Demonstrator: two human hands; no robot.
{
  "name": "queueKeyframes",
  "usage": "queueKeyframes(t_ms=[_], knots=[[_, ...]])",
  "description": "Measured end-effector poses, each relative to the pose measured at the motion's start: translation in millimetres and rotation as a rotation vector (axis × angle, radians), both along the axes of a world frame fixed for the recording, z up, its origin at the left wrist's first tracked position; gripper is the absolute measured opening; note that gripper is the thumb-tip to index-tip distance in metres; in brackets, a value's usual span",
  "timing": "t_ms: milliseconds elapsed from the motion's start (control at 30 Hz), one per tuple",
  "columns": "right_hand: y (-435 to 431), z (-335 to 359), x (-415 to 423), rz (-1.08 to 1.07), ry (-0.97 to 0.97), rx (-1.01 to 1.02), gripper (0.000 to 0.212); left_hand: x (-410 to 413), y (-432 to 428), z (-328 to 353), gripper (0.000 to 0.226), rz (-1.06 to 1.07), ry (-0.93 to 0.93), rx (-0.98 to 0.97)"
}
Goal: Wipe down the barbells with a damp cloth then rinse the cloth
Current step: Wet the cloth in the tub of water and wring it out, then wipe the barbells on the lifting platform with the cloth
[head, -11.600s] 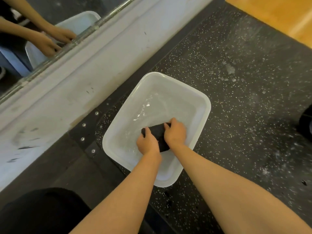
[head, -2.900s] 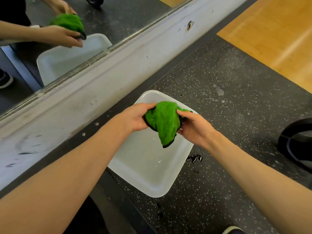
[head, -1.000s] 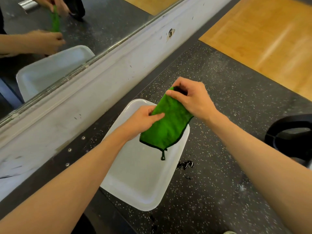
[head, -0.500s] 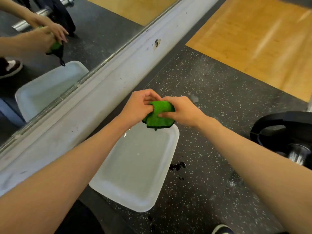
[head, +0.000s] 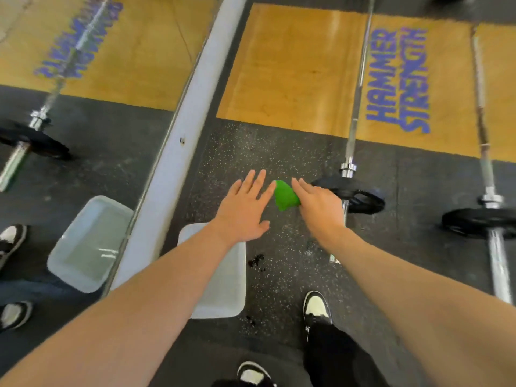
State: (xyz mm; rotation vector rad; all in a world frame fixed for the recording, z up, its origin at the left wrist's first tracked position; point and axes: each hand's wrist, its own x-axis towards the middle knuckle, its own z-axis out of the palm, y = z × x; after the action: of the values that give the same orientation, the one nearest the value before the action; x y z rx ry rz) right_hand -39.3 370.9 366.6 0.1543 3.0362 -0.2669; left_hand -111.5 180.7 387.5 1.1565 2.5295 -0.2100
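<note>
Left hand (head: 242, 209) is released: fingers straight and spread, palm down, holding nothing, hovering just at 12 o'clock of the white tub (head: 220, 308). Right hand (head: 318, 205) is at 3 o'clock of the left, fingers extended toward 11 o'clock. Green cloth (head: 284, 195) is bunched between the two hands, touching the thumb side of the right hand and just apart from the left fingertips. The right thumb is hidden, so I cannot tell whether it pinches the cloth. The tub sits on the speckled rubber floor (head: 251, 152) against the base of the mirror (head: 83, 107), partly under the left forearm. Dark wet spots (head: 257, 262) lie on the floor at its 3 o'clock edge. The near barbell (head: 358, 88) lies along the 12-to-6 line right behind the right hand, its black plate (head: 363, 198) showing at the hand's 3 o'clock. The far barbell (head: 484, 152) lies parallel, well apart at 3 o'clock, its own plate (head: 480, 220) on the floor. Both shafts cross a wooden platform (head: 293, 65) lettered HAMMER STRENGTH at 12 to 1 o'clock. A black-and-white shoe (head: 317, 305) is at 5 o'clock of the tub.
</note>
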Motion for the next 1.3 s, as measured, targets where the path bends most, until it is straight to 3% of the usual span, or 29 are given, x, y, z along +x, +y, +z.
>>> queueKeyframes(t_ms=[200, 500, 633, 800, 1100, 1300], knots=[[83, 86, 67, -0.318, -0.149, -0.19, 0.071, -9, 123, 105, 0.086, -0.322, -0.048, -0.144], [200, 103, 103, -0.698, -0.103, -0.369, 0.068, -56, 293, 158, 0.083, -0.66, 0.053, -0.215], [229, 99, 86, -0.749, 0.048, -0.345, 0.078, -70, 329, 157, 0.091, -0.723, 0.103, -0.167], [254, 112, 73, -0.802, 0.103, -0.228, 0.089, -85, 372, 158, 0.096, -0.864, 0.164, -0.125], [297, 143, 56, -1.021, 0.15, -0.193, 0.078, -95, 473, 173, 0.092, -1.09, 0.144, -0.017], [319, 130, 26, -1.286, 0.166, -0.079, 0.075, -124, 548, 149, 0.086, -1.328, 0.097, 0.034]])
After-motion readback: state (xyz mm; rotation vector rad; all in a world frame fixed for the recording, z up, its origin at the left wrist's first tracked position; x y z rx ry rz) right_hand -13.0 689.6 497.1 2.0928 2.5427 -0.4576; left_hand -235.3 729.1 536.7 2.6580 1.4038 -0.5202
